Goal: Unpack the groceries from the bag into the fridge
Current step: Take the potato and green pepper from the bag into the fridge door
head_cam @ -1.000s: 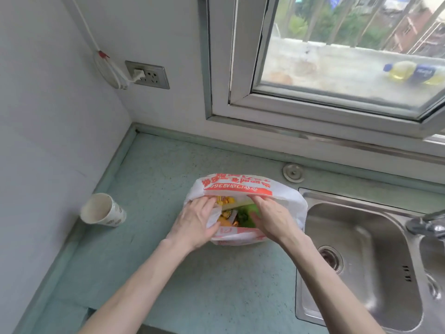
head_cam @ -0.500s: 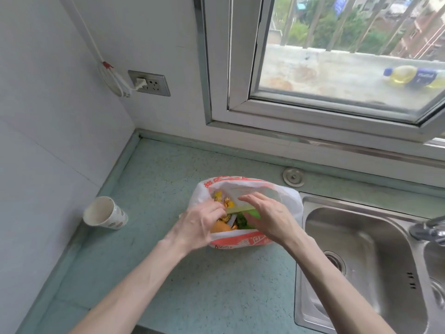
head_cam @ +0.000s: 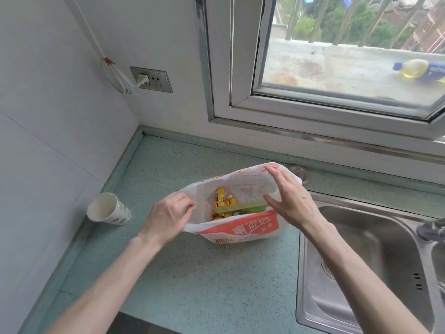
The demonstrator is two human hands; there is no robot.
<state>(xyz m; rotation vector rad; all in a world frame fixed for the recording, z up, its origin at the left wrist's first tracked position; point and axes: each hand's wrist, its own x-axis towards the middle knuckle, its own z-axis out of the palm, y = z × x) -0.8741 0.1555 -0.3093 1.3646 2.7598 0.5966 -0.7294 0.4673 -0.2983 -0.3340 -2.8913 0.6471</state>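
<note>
A white plastic grocery bag (head_cam: 243,229) with red print stands on the green speckled counter (head_cam: 204,280). Its mouth is held wide. My left hand (head_cam: 168,216) pinches the bag's left rim. My right hand (head_cam: 287,201) holds the far right rim, fingers spread over the edge. Inside I see several yellow wrapped sweets (head_cam: 224,203) and a green vegetable (head_cam: 243,208) lying across them. No fridge is in view.
A paper cup (head_cam: 108,209) lies on its side by the left wall. A steel sink (head_cam: 370,261) sits right of the bag, with a tap (head_cam: 431,229) at the far right. A wall socket (head_cam: 151,79) with a coiled cable and a window are behind.
Both hands have pulled apart, left hand to the left rim and right hand up to the far rim, spreading the bag's mouth wide and baring the contents.
</note>
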